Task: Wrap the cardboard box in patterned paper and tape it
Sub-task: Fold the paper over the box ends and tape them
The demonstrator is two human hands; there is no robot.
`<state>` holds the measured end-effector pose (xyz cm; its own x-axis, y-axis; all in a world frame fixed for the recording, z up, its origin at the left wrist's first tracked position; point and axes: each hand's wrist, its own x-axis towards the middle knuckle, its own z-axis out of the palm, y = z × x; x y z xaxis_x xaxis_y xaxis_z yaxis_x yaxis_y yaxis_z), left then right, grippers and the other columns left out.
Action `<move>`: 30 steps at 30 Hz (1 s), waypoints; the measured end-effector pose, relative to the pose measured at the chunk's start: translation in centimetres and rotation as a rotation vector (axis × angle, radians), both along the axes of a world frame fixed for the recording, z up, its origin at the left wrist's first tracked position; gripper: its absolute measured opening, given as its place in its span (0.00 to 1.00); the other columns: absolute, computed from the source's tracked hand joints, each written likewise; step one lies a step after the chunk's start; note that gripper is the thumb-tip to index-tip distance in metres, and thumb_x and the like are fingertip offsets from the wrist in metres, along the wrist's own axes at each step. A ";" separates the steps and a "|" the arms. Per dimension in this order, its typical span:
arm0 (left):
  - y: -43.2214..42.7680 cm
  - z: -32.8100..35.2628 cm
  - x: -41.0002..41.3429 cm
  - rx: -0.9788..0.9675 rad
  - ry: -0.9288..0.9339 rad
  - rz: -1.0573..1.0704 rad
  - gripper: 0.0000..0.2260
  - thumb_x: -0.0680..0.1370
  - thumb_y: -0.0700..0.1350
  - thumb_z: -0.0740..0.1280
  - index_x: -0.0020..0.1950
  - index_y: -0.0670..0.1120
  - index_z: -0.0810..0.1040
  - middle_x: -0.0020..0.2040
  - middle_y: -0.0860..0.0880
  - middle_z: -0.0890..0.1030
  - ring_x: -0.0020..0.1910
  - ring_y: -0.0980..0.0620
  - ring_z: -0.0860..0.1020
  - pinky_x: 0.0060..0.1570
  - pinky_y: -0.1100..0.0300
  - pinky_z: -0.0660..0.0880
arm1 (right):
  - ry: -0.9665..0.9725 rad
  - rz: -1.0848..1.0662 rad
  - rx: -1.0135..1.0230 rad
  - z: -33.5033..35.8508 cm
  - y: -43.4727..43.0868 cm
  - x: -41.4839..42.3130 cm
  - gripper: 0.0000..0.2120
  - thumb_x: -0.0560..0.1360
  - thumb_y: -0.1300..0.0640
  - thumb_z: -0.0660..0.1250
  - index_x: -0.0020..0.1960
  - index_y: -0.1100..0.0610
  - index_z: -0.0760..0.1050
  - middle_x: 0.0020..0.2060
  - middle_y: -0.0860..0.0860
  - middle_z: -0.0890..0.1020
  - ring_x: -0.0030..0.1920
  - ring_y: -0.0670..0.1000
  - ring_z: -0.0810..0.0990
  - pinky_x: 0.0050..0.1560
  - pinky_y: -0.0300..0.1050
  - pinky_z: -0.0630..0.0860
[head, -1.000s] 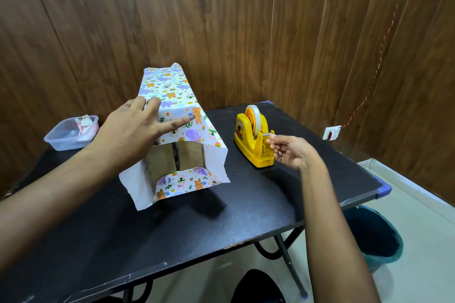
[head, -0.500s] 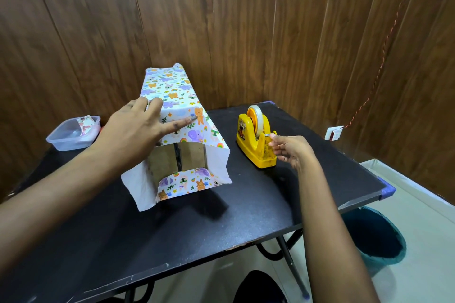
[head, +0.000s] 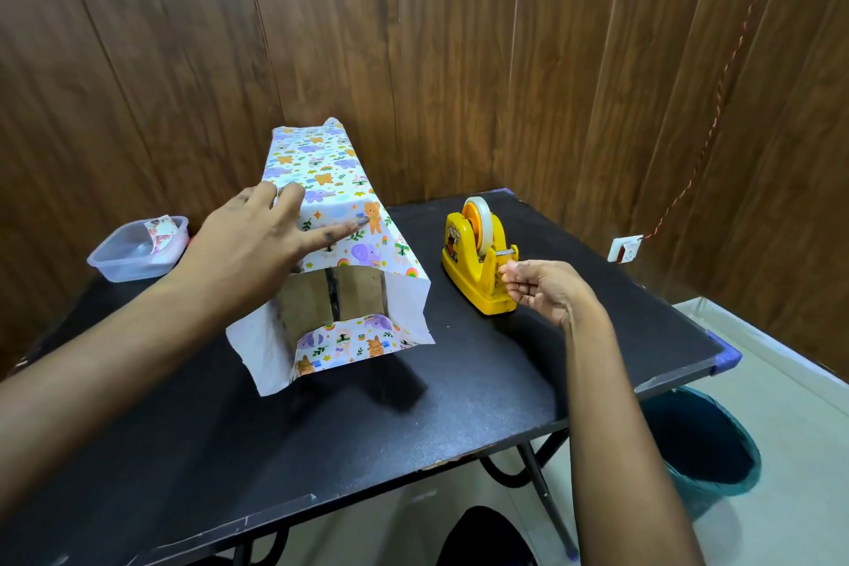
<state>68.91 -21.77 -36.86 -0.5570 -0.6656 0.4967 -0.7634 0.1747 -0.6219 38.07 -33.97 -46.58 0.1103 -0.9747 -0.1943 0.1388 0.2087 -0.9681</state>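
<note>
A cardboard box (head: pixel 328 301) stands on the black table (head: pixel 321 437), wrapped around its length in patterned paper (head: pixel 331 179) with animal prints. The near end is open, brown cardboard showing between loose paper flaps. My left hand (head: pixel 257 244) lies flat on top of the paper, fingers spread and straight, pressing it onto the box. To the right stands a yellow tape dispenser (head: pixel 478 262) with a roll of clear tape. My right hand (head: pixel 537 287) is at the dispenser's front cutter, fingertips pinched together at the tape end there.
A clear plastic tub (head: pixel 138 250) with paper scraps sits at the table's far left. Wood-panelled walls close off the back and right. A teal bin (head: pixel 707 446) stands on the floor beyond the table's right edge, and a wall socket (head: pixel 625 249) sits low on the right wall.
My right hand has shifted slightly at the dispenser's cutter, its fingertips now pinched tighter at the tape end. My left hand has stayed pressed on the paper.
</note>
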 end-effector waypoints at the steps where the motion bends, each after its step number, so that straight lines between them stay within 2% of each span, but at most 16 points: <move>1: 0.0 0.0 0.0 0.002 0.000 -0.001 0.38 0.58 0.40 0.81 0.66 0.54 0.75 0.40 0.38 0.72 0.33 0.42 0.71 0.31 0.54 0.71 | 0.004 -0.024 -0.007 0.0 -0.1 0.1 0.10 0.78 0.60 0.64 0.40 0.63 0.77 0.33 0.53 0.77 0.34 0.47 0.74 0.37 0.37 0.73; 5: -0.1 -0.1 0.0 0.003 0.006 -0.010 0.38 0.58 0.40 0.80 0.67 0.54 0.74 0.40 0.38 0.71 0.33 0.42 0.70 0.31 0.54 0.71 | 0.096 -0.176 -0.046 -0.4 -0.5 1.1 0.14 0.77 0.54 0.65 0.36 0.61 0.76 0.30 0.52 0.76 0.29 0.46 0.72 0.31 0.36 0.71; 10: -0.2 -0.2 0.2 -0.002 0.010 -0.024 0.38 0.60 0.39 0.79 0.68 0.54 0.72 0.40 0.38 0.71 0.33 0.43 0.70 0.31 0.54 0.70 | 0.041 -0.252 -0.072 -1.5 -0.5 2.1 0.16 0.78 0.53 0.65 0.34 0.59 0.74 0.26 0.50 0.74 0.27 0.46 0.70 0.26 0.36 0.69; 13: -0.2 -0.2 0.2 -0.003 0.007 -0.017 0.38 0.60 0.39 0.79 0.68 0.54 0.73 0.40 0.38 0.72 0.33 0.43 0.70 0.32 0.54 0.71 | -0.020 -0.393 -0.128 -2.3 -0.4 3.4 0.15 0.78 0.53 0.65 0.35 0.59 0.75 0.28 0.51 0.74 0.26 0.47 0.70 0.23 0.35 0.69; 15: -0.3 -0.2 0.1 0.002 0.012 -0.008 0.38 0.60 0.39 0.79 0.67 0.54 0.73 0.40 0.38 0.72 0.33 0.42 0.71 0.32 0.54 0.71 | 0.010 -0.521 -0.163 -2.7 -0.4 4.6 0.16 0.78 0.53 0.65 0.34 0.59 0.74 0.26 0.51 0.73 0.25 0.48 0.71 0.21 0.36 0.70; 17: -0.2 -0.1 0.1 0.004 0.015 -0.001 0.38 0.60 0.39 0.79 0.67 0.54 0.73 0.40 0.38 0.72 0.34 0.42 0.71 0.32 0.54 0.71 | -0.041 -0.565 -0.108 -3.6 -0.3 5.4 0.16 0.79 0.55 0.63 0.33 0.59 0.72 0.26 0.52 0.72 0.24 0.49 0.70 0.20 0.36 0.70; 19: -0.1 -0.1 0.1 0.000 0.007 0.003 0.38 0.60 0.40 0.80 0.68 0.55 0.73 0.40 0.38 0.72 0.33 0.42 0.70 0.31 0.54 0.71 | -0.173 -0.512 0.003 -4.8 0.3 5.6 0.16 0.79 0.56 0.62 0.34 0.59 0.71 0.27 0.53 0.71 0.24 0.49 0.71 0.21 0.37 0.71; 21: -0.1 -0.1 0.1 -0.006 0.004 0.007 0.38 0.60 0.40 0.79 0.68 0.54 0.73 0.40 0.38 0.72 0.33 0.42 0.71 0.31 0.55 0.71 | -0.278 -0.442 0.009 -4.6 1.3 5.1 0.15 0.80 0.58 0.62 0.35 0.60 0.71 0.28 0.53 0.71 0.21 0.45 0.72 0.22 0.36 0.72; 23: -0.1 0.0 0.1 0.001 -0.002 0.023 0.38 0.60 0.41 0.80 0.68 0.55 0.72 0.41 0.38 0.72 0.33 0.42 0.71 0.31 0.54 0.72 | -0.312 -0.376 -0.075 -2.4 2.5 4.5 0.13 0.80 0.60 0.61 0.37 0.61 0.72 0.28 0.53 0.71 0.20 0.43 0.71 0.22 0.34 0.71; 26: 0.0 0.1 0.0 -0.010 -0.029 0.051 0.38 0.61 0.41 0.79 0.68 0.55 0.72 0.41 0.38 0.72 0.34 0.41 0.71 0.31 0.54 0.72 | -0.308 -0.177 -0.257 3.0 5.8 4.2 0.10 0.78 0.64 0.62 0.39 0.62 0.76 0.27 0.51 0.74 0.25 0.45 0.71 0.25 0.35 0.72; 30: -0.1 0.1 -0.2 -0.024 -0.049 0.071 0.38 0.61 0.40 0.79 0.68 0.56 0.71 0.40 0.38 0.73 0.33 0.41 0.72 0.31 0.55 0.72 | -0.331 0.070 -0.437 7.6 11.7 6.3 0.07 0.77 0.67 0.61 0.44 0.64 0.78 0.26 0.50 0.75 0.24 0.44 0.72 0.26 0.36 0.71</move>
<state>68.70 -21.86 -36.75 -0.5328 -0.6927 0.4861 -0.7418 0.1059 -0.6622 44.33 -22.32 -38.98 0.1641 -0.9449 0.2832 0.4510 -0.1834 -0.8735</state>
